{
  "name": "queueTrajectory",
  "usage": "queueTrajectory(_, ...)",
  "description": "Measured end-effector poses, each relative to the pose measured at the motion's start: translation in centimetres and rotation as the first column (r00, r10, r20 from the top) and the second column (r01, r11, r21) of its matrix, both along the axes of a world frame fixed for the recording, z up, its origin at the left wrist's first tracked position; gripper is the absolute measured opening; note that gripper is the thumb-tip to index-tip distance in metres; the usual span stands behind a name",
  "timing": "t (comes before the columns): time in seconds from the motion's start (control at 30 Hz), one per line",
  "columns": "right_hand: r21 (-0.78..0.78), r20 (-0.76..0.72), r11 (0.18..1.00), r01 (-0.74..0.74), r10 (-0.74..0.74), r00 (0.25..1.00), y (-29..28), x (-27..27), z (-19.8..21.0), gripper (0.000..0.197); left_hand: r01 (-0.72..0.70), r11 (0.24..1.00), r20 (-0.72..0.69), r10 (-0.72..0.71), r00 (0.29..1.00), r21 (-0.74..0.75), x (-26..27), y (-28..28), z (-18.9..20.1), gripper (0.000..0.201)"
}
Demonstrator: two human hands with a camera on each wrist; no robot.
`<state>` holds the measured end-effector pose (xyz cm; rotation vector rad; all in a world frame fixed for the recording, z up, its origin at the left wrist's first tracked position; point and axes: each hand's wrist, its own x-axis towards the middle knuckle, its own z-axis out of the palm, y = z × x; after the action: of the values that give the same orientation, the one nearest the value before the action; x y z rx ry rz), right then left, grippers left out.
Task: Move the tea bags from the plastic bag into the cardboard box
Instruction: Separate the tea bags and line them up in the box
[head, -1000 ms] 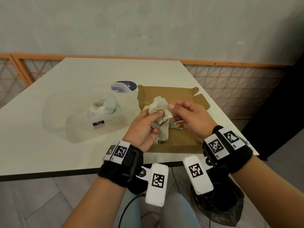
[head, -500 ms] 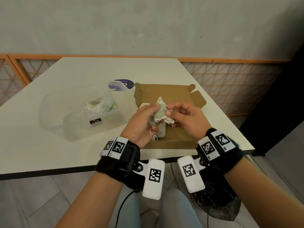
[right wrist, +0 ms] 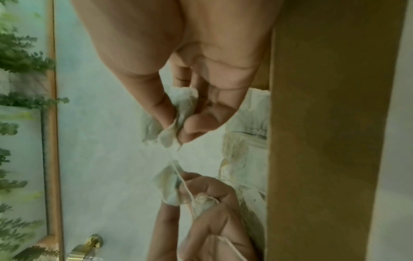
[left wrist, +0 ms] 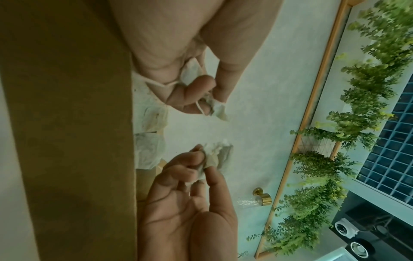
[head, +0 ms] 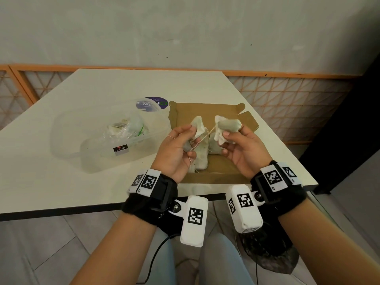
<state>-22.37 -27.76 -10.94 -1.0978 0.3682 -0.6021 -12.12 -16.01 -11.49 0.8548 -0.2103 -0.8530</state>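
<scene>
Above the open brown cardboard box [head: 218,172], my two hands each hold a pale tea bag. My left hand [head: 194,133] pinches one tea bag [head: 197,126], seen closer in the left wrist view [left wrist: 220,110]. My right hand [head: 230,133] pinches the other tea bag [head: 228,126] between thumb and fingers [right wrist: 178,114]. A thin string [head: 206,135] runs taut between the two bags. More tea bags [head: 202,156] lie flat inside the box. To the left, the crumpled clear plastic bag [head: 131,128] holds further tea bags.
The plastic bag sits in a clear plastic tub [head: 96,153] on the white table [head: 41,171]. A purple round label [head: 153,103] lies behind the tub. The table's front edge [head: 82,209] is just before my wrists. An orange lattice rail [head: 287,95] runs behind the table.
My hands have drawn apart sideways, splitting the clump they held together into two tea bags, one in each hand, with a string now stretched between them.
</scene>
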Motion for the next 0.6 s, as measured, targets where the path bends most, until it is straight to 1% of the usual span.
queueTrajectory(0.07, -0.007, 0.018, 1.000, -0.015, 0.015, 1.000, 0.0, -0.1, 0.0, 0.024, -0.021, 1.000, 0.023, 0.021, 1.000, 0.001, -0.1, 0.0, 0.1, 0.019)
queueTrajectory(0.13, -0.047, 0.003, 0.998, -0.041, 0.041, 0.999, 0.1, 0.0, -0.2, 0.021, -0.016, 1.000, 0.031, 0.016, 0.999, 0.008, 0.0, 0.0, 0.1, 0.026)
queueTrajectory(0.17, -0.064, -0.008, 0.996, -0.054, 0.054, 0.999, 0.2, 0.0, -0.2, 0.017, -0.005, 1.000, 0.031, 0.004, 0.999, 0.014, 0.0, 0.0, 0.1, 0.023)
queueTrajectory(0.23, -0.102, -0.033, 0.992, -0.069, 0.066, 0.997, 0.4, 0.2, -0.4, 0.013, 0.023, 1.000, 0.032, -0.023, 0.999, 0.021, 0.0, -0.1, 0.0, 0.012)
queueTrajectory(0.37, -0.202, -0.053, 0.978, -0.050, 0.040, 0.998, 0.4, 0.4, -0.9, 0.013, 0.044, 0.997, 0.049, -0.047, 0.998, 0.062, 0.0, -0.2, 0.1, 0.012)
queueTrajectory(0.43, -0.202, -0.044, 0.979, -0.038, 0.030, 0.999, 0.4, 0.5, -1.1, 0.014, 0.014, 0.995, 0.093, -0.023, 0.995, 0.102, -0.1, -0.4, -0.1, 0.018)
queueTrajectory(0.5, -0.204, -0.030, 0.979, -0.024, 0.018, 0.999, 0.4, 0.5, -1.1, 0.017, -0.002, 0.991, 0.157, -0.019, 0.987, 0.136, -0.3, -0.4, -0.1, 0.018)
queueTrajectory(0.57, -0.209, -0.022, 0.978, 0.002, -0.007, 1.000, 0.5, 0.6, -1.2, 0.019, 0.041, 0.989, 0.203, -0.069, 0.977, 0.142, -0.5, -0.4, 0.1, 0.009)
queueTrajectory(0.6, -0.213, -0.024, 0.977, 0.015, -0.021, 1.000, 0.5, 0.7, -1.2, 0.021, 0.075, 0.986, 0.225, -0.108, 0.968, 0.149, -0.6, -0.3, 0.2, 0.011)
